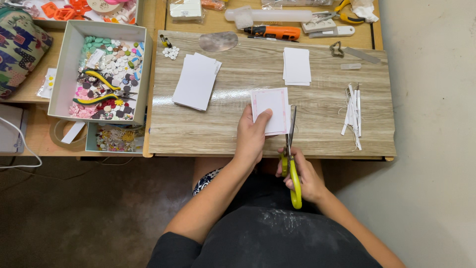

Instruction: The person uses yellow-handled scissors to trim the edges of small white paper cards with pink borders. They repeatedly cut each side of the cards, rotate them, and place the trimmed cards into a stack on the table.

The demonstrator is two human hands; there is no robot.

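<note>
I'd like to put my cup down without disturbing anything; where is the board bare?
Bare wood lies left of the left hand, below the fanned card stack, and between the small card stack and paper strips. The button box is crowded.

White card stacks (196, 81) (297, 66), bead box (101, 73) w/ pliers (101, 79) — paper strips (353, 115) rt.

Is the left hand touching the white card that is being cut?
Touching. The head view shows the left hand with its thumb lying on the white card.
</note>
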